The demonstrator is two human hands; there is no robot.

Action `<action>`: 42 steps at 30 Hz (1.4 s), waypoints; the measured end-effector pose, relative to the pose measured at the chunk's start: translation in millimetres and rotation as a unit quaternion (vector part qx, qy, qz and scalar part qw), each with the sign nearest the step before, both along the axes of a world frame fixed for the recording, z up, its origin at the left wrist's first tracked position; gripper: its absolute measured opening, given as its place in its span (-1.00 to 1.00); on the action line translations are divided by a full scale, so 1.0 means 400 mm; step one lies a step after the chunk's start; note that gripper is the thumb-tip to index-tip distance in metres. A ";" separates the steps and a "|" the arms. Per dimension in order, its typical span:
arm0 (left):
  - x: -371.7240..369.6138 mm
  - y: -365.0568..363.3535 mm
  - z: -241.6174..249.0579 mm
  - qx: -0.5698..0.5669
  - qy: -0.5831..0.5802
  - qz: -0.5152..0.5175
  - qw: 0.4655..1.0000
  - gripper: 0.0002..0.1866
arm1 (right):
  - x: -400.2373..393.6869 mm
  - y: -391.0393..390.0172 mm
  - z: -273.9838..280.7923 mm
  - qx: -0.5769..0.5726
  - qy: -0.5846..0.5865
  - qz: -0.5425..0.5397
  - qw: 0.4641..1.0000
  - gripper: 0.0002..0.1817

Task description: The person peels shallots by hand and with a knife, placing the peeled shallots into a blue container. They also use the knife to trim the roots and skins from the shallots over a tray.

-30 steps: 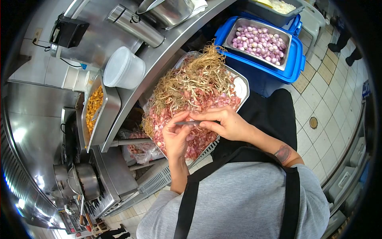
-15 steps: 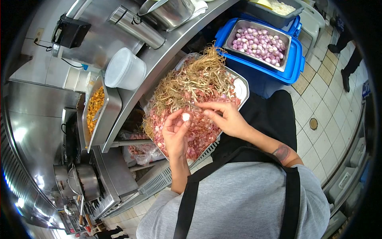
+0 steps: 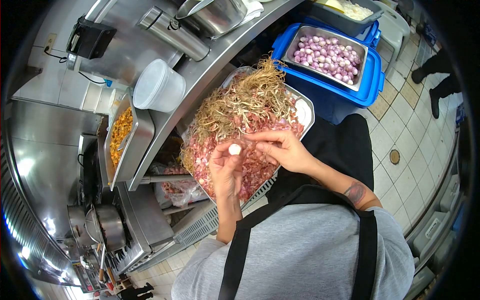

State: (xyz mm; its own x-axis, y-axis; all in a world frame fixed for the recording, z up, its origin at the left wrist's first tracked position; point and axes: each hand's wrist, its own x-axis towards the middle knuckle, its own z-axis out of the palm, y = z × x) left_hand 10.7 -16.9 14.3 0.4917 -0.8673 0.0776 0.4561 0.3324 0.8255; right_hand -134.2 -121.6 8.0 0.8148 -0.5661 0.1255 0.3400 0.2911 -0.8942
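Observation:
My left hand (image 3: 226,170) pinches a small shallot (image 3: 234,149) between thumb and fingertips, its pale cut end facing up. Close by on the right, my right hand (image 3: 286,150) has its index finger stretched toward the shallot and the other fingers curled in. Whatever it grips is too small to make out. Both hands are over a large tray (image 3: 311,114) heaped with reddish shallot skins (image 3: 257,172) and dry stringy roots (image 3: 240,107).
Peeled shallots (image 3: 327,57) fill a steel pan on a blue lidded bin (image 3: 370,95). Along the left runs a steel counter (image 3: 200,70) with a white tub (image 3: 159,85) and a pan of orange food (image 3: 121,135). Another person's legs (image 3: 442,75) are at upper right.
The left hand has turned slightly and moved a little to the right, with the shallot still in its fingers. My right hand's fingers have curled more. The person at upper right has shifted their legs.

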 end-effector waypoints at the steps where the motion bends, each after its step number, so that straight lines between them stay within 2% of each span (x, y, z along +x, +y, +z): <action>1: -0.002 -0.001 0.002 0.007 0.008 -0.003 1.000 -0.68 | 0.005 -0.005 -0.009 -0.040 0.014 -0.047 0.998 -0.68; 4: -0.012 -0.005 0.007 0.012 -0.008 -0.006 1.000 -0.66 | 0.021 -0.009 -0.031 -0.232 0.002 -0.199 0.952 -0.69; 7: -0.017 -0.006 -0.002 0.022 -0.025 0.009 0.999 -0.66 | 0.004 0.002 -0.012 -0.277 0.036 -0.159 0.947 -0.67; 10: -0.020 -0.007 0.001 0.038 -0.021 0.049 0.998 -0.65 | 0.001 0.011 0.009 -0.266 0.001 -0.136 0.954 -0.66; 17: -0.017 0.009 0.010 0.039 -0.102 0.065 0.992 -0.69 | -0.003 0.019 0.013 -0.283 -0.016 -0.111 0.952 -0.66; 20: -0.031 0.007 0.025 0.052 -0.094 0.075 0.991 -0.69 | -0.017 0.022 0.025 -0.314 0.064 -0.088 0.943 -0.68; 26: -0.034 0.012 -0.002 0.035 -0.070 0.080 0.994 -0.70 | 0.014 0.021 -0.028 -0.290 -0.029 -0.145 0.945 -0.70; 28: -0.033 0.013 0.003 0.046 -0.076 0.067 0.994 -0.69 | 0.008 0.025 -0.023 -0.099 -0.012 -0.055 0.994 -0.71; 29: -0.035 0.012 0.006 0.054 -0.078 0.065 0.993 -0.68 | 0.007 0.027 -0.021 -0.001 -0.003 -0.008 1.000 -0.71; 32: -0.036 0.008 0.012 0.066 -0.094 0.055 0.992 -0.66 | 0.011 0.019 -0.024 0.033 -0.001 -0.033 0.999 -0.73; 35: -0.023 0.019 0.005 0.061 -0.128 0.041 0.989 -0.63 | 0.007 -0.020 -0.040 0.000 0.056 -0.116 0.992 -0.71; 37: -0.015 0.023 0.000 0.059 -0.147 0.040 0.987 -0.63 | 0.007 -0.024 -0.037 -0.066 0.063 -0.163 0.983 -0.70; 42: -0.020 0.007 0.004 0.053 -0.076 0.062 0.994 -0.62 | 0.014 -0.005 -0.056 -0.179 0.085 -0.161 0.967 -0.61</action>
State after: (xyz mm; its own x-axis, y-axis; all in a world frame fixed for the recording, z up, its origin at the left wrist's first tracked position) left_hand 2.6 -13.9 15.9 0.5845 -0.8083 0.0713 0.2839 0.2860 0.9152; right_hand -128.7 -123.7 -14.2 0.6291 -0.7392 0.2402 0.2012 -0.1437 -0.9690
